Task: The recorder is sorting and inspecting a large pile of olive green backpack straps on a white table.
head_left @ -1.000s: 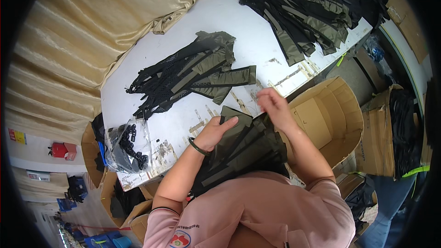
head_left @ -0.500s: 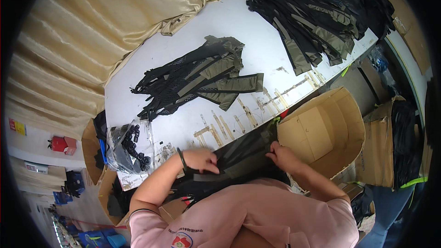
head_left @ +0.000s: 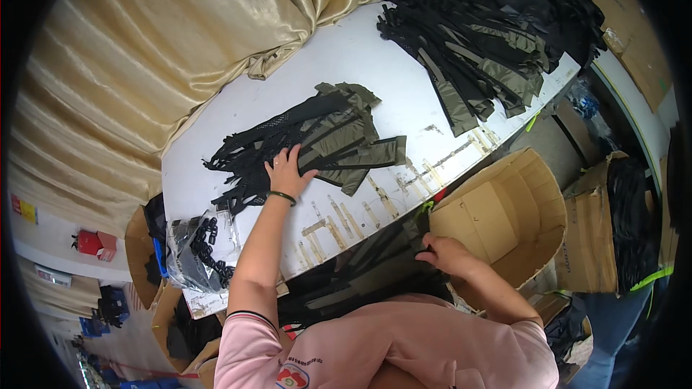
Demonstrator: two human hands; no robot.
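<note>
My left hand lies with spread fingers on a fanned pile of black mesh and olive fabric pieces on the table. Its palm side faces down, touching the black part of the pile. Close to the brown carton, my right hand is closed, the thumb and fingers pressed together; a small dark bit shows at the fingertips, too small to name. Between my body and the table edge hang more dark and olive fabric pieces, partly hidden by my chest.
The white table has worn tape strips along its near edge. A large heap of black and olive pieces covers its far right. An open carton stands at right, a plastic bag with black buckles at left, a gold curtain behind.
My left hand has gone from the fabric at my lap up and forward onto the pile on the table. My right hand stays near the carton, slightly lower in the picture.
</note>
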